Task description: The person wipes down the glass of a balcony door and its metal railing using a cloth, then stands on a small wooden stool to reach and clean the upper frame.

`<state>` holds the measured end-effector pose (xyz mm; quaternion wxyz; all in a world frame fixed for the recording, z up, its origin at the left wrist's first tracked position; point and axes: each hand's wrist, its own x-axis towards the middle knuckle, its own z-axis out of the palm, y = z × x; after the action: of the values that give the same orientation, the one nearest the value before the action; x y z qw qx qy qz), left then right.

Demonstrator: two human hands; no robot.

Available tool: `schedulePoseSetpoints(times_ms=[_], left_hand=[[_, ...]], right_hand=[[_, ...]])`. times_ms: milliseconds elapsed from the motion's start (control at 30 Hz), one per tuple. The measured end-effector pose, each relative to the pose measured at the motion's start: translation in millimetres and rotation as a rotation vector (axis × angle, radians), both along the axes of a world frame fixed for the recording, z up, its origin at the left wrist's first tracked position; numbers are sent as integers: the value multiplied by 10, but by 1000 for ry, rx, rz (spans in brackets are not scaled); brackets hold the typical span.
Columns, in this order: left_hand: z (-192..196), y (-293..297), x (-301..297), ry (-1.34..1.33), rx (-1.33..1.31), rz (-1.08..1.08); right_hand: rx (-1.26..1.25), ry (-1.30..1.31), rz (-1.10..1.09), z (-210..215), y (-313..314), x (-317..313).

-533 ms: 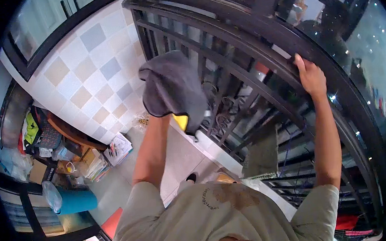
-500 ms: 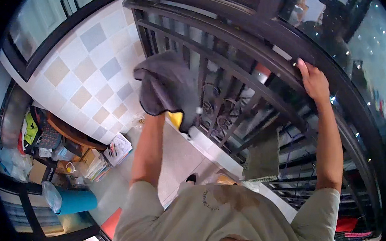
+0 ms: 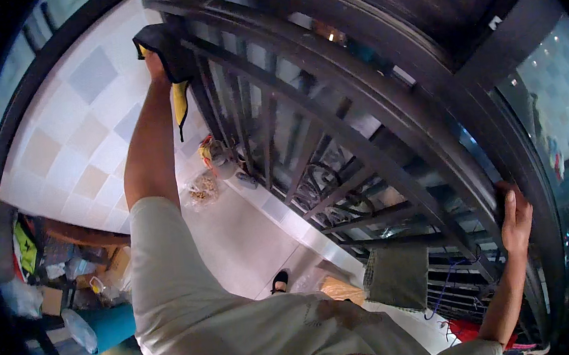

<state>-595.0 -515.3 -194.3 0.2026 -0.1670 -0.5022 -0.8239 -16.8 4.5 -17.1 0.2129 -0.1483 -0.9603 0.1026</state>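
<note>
My left arm stretches far forward to the upper left. In my left hand [image 3: 155,66] is a dark grey cloth [image 3: 168,44] with a yellow underside, pressed against the far end of the railing beside the tiled wall. Most of those fingers are covered by the cloth, and a yellow corner hangs below the wrist. At the right, my right hand [image 3: 518,223] grips the edge of the dark window frame [image 3: 532,149], with the thumb on the near side and the fingertips partly hidden. The dark metal railing [image 3: 319,107] runs between both hands.
A grey-green cloth [image 3: 396,279] hangs on the railing's lower part. A clear bag [image 3: 201,189] and a small bundle [image 3: 217,158] lie by the wall. At the left are a blue bin [image 3: 108,326] and piled household items. Red fabric [image 3: 470,331] shows at lower right.
My left hand has carried the cloth forward and left to the railing's far end. My right hand has slid nearer along the frame. The whole view has shifted with my body.
</note>
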Motion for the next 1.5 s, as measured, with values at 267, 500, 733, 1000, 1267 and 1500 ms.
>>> schedulePoseSetpoints(times_ms=[267,500,733,1000,1267,1500], left_hand=[[-347,602,-568,169,-1189,819],[-300,621,-170,251,-1031,470],[-441,1612,1444,182,-850,296],[-132,2790,3352,238,-950,88],[-20,3540,4662,296,-885,-139],[-124,3312,5183,-327,400,-1031]], right_hand=[[2,-38,-50,-60,-12,5],[24,-27,-5,-60,45,11],[59,6,-7,-52,-43,-83],[143,49,-40,2,-117,-107],[159,21,-99,44,-197,-138],[184,-13,-88,17,-66,-83]])
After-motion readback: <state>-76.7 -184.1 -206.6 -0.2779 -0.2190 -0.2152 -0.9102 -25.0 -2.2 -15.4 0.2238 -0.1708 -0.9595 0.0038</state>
